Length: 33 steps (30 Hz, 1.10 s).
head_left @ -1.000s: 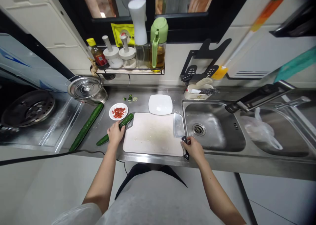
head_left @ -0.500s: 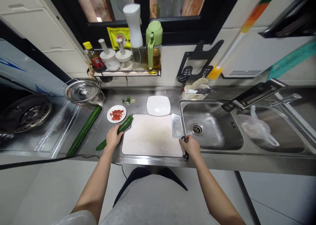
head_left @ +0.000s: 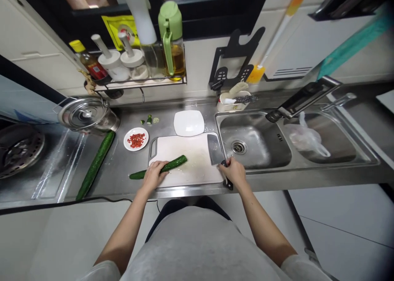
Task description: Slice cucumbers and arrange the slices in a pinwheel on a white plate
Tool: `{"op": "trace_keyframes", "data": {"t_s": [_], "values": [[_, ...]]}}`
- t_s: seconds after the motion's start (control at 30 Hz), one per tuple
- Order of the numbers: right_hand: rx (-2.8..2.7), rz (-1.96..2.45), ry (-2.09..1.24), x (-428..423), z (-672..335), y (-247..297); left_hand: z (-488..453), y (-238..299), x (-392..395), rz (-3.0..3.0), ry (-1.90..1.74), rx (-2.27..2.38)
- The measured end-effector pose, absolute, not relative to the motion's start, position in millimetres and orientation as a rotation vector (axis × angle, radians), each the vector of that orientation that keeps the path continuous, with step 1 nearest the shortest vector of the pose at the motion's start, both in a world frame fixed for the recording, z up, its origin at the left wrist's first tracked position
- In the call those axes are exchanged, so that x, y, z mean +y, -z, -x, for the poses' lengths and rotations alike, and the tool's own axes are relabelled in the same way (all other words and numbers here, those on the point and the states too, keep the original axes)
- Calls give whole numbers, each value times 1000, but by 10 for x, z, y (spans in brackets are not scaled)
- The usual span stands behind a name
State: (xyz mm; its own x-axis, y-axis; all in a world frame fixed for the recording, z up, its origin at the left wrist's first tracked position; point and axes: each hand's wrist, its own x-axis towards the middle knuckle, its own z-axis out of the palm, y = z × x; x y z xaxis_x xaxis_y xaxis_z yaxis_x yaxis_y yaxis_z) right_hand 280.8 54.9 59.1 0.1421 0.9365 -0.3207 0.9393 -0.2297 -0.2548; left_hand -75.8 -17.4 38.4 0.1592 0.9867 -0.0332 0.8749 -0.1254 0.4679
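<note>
A long green cucumber lies across the left part of the white cutting board, its left end past the board's edge. My left hand is wrapped over its middle. At the board's right edge, my right hand has its fingers closed on the black handle of a cleaver, whose blade rests flat on the board. A square white plate stands behind the board. To the left is a small white plate with chopped red pieces. Small cucumber ends lie behind that plate.
Another cucumber lies on the steel counter at left, by a lidded pot. A double sink is at right, with a plastic bag in its far basin. Seasoning jars and an oil bottle stand on a wall rack.
My left hand has brought the cucumber rightward onto the board and turned it closer to lengthwise. My right hand stays at the cleaver handle. The view has shifted.
</note>
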Motion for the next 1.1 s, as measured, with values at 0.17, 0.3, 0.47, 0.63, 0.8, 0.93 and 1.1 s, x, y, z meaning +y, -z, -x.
{"op": "trace_keyframes", "data": {"t_s": [0.17,0.3,0.47,0.63,0.8,0.93,1.1], "values": [[2034,-2412,756,511,-2869,-593,649,-375,-99,-2131,-308,1819],[2121,-2384,778,506,-2863,-615,609,-329,-70,-2192,-251,1797],[2096,-2251,745,490,-2789,-715,542,-348,-96,-2195,-311,1791],[2094,-2047,650,519,-2748,-773,340,-417,16,-2061,-481,1747],[2028,-1889,584,577,-2711,-809,185,-344,98,-2138,-509,1635],[2058,-1822,549,600,-2655,-833,143,-257,53,-2241,-505,1647],[2034,-1785,594,636,-2569,-847,104,-241,-1,-2278,-475,1703]]}}
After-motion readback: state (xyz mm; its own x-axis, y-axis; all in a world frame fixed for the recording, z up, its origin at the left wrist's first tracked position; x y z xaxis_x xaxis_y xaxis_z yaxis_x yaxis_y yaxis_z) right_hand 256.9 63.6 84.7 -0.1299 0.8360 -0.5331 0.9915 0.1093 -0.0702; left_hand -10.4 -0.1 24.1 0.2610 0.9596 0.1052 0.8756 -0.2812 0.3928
